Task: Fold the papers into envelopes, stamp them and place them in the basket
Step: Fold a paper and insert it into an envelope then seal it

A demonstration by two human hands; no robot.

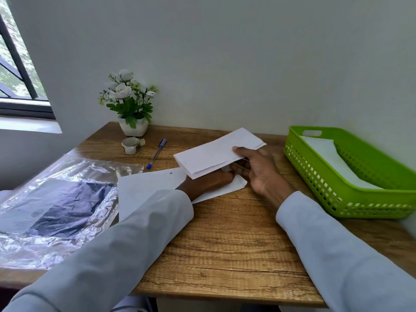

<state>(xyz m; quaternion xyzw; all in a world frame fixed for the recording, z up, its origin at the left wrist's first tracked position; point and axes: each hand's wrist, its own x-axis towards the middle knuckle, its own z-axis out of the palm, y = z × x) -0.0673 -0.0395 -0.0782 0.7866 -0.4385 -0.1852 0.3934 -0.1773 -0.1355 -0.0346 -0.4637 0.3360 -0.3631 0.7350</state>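
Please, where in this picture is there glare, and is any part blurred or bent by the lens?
Head view: daylight from the window glares on the crinkled plastic bag; the green basket and the sleeves look soft near the edges; wide-angle distortion bends the window frame; the folded paper is sharp.

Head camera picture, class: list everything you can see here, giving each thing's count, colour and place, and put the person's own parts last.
Folded envelope: one, white, held above the table's middle.
Paper sheet: one, white, flat on the table under the left hand.
Basket: one, green, right side of the table, with white paper inside.
Pen: one, blue, left of the envelope.
Tape roll: one, pale, in front of the flower pot.
Flower pot: one, white, white flowers, back of the table.
Plastic bag: one, clear, dark contents, left edge.
Table: one, brown wood.
Window: one, dark frame, upper left.
Left hand: resting on the sheet, fingers hidden.
Right hand: fingers gripping the envelope.
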